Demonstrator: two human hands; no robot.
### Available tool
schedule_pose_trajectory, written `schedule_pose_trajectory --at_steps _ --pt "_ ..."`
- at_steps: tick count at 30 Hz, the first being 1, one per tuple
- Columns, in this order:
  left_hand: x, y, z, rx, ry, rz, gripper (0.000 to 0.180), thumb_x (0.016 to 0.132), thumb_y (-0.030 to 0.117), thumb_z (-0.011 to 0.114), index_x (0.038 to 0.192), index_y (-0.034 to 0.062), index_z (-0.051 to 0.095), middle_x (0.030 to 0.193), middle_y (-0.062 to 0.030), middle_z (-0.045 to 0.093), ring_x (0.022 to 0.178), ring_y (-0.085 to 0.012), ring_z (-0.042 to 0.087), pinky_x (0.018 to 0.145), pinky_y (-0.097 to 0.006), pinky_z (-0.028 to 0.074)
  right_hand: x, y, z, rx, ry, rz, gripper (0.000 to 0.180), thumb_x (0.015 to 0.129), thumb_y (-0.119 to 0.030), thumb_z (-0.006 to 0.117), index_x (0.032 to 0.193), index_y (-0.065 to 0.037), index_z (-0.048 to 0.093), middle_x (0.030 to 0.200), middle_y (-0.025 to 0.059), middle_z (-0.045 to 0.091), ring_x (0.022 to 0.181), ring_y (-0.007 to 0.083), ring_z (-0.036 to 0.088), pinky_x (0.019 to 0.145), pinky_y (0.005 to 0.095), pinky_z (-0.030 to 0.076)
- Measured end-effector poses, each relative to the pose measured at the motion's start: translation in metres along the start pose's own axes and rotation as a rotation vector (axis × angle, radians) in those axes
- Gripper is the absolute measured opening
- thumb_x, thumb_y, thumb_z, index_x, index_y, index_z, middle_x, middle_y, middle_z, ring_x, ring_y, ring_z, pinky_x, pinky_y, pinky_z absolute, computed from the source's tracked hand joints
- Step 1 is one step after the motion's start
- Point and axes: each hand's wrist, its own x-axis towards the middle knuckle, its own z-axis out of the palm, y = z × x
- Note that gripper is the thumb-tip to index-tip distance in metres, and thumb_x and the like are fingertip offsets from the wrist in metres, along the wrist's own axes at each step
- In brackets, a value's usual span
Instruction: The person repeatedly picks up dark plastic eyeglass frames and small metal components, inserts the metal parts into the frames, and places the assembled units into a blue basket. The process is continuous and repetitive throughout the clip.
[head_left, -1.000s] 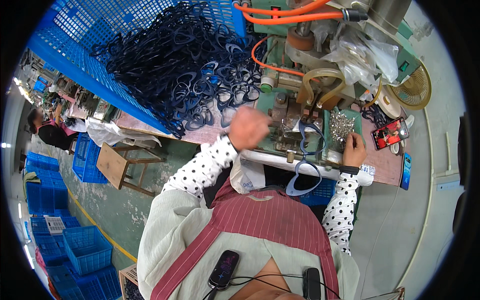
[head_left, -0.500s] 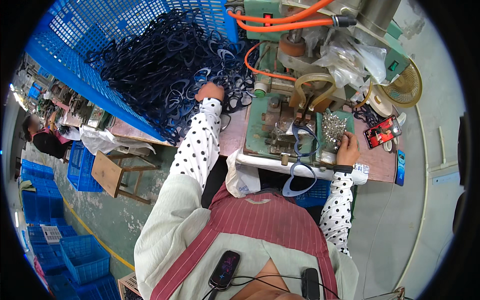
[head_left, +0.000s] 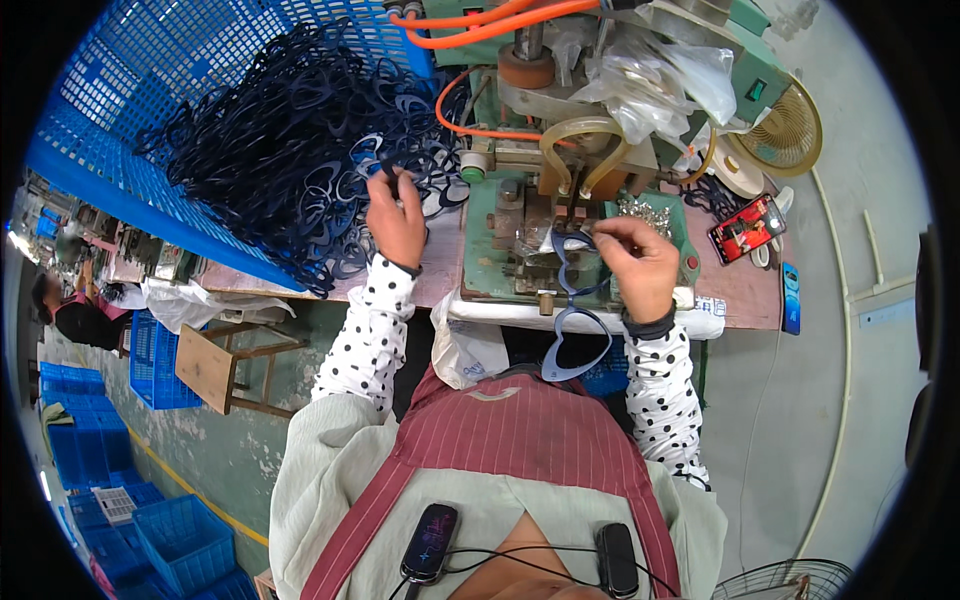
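Note:
A blue heart-shaped glasses frame (head_left: 562, 345) hangs upright from the front of the green bench press (head_left: 487, 245), its upper end at the tooling. Beside that upper end, my right hand (head_left: 640, 265) is closed with thumb and fingers pinched; whatever lies between the fingertips is too small to name. Small silvery metal parts (head_left: 648, 212) lie in a green tray just behind this hand. At the near edge of a heap of dark blue glasses frames (head_left: 270, 150), my left hand (head_left: 397, 222) pinches a dark glasses frame (head_left: 430, 165) that partly blends into the heap.
A large blue mesh basket (head_left: 85, 170) tilts over the heap. Orange air hoses (head_left: 490, 22) and a clear plastic bag (head_left: 650, 85) sit above the press. A red-screened phone (head_left: 748, 228) and a fan (head_left: 785, 125) are at right. A wooden stool (head_left: 215, 370) stands left; another person sits farther off.
My right hand has moved from the metal parts to the hanging frame's upper end. My left hand has drawn back slightly from the heap with a frame. The view has shifted slightly.

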Motion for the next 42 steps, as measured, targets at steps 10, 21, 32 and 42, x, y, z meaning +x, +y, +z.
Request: schedule_pose_trajectory --at_steps 10,21,32,42 --pt "-0.016 0.080 -0.023 -0.206 -0.222 0.454 0.022 0.082 -0.003 0.063 0.103 0.0013 0.058 0.090 -0.0137 0.063 0.082 -0.0318 0.061 0.079 -0.040 0.047 0.005 0.009 0.000 -0.174 0.139 -0.081 0.016 0.078 -0.002 0.066 0.092 -0.002 0.073 0.078 0.0083 0.067 0.058 0.0129 0.053 0.058 0.0273 0.046" --pt "0.023 0.134 -0.011 -0.579 -0.279 -0.141 0.014 0.098 0.010 0.054 0.103 -0.0023 0.057 0.090 -0.0076 0.066 0.076 -0.0127 0.066 0.065 -0.024 0.051 0.000 0.008 0.036 0.023 0.185 -0.140 0.030 0.072 -0.002 0.074 0.100 -0.001 0.063 0.083 0.0069 0.066 0.078 0.0160 0.062 0.079 0.0292 0.048" --pt "-0.018 0.120 -0.016 -0.404 -0.515 0.714 0.023 0.078 0.001 0.062 0.100 0.0033 0.063 0.101 -0.0109 0.067 0.090 -0.0270 0.065 0.084 -0.042 0.051 0.004 0.014 0.037 0.111 0.125 -0.046 0.054 0.073 -0.002 0.074 0.119 0.002 0.047 0.092 0.0111 0.069 0.088 0.0163 0.064 0.084 0.0282 0.048" --pt "-0.055 0.111 0.013 -0.480 -0.702 0.875 0.036 0.082 0.007 0.069 0.116 -0.0017 0.061 0.119 -0.0170 0.063 0.106 -0.0301 0.063 0.097 -0.047 0.049 0.012 0.144 -0.103 -0.385 0.256 0.181 0.036 0.079 -0.015 0.073 0.112 -0.004 0.062 0.100 0.0151 0.070 0.088 0.0283 0.068 0.077 0.0361 0.053"
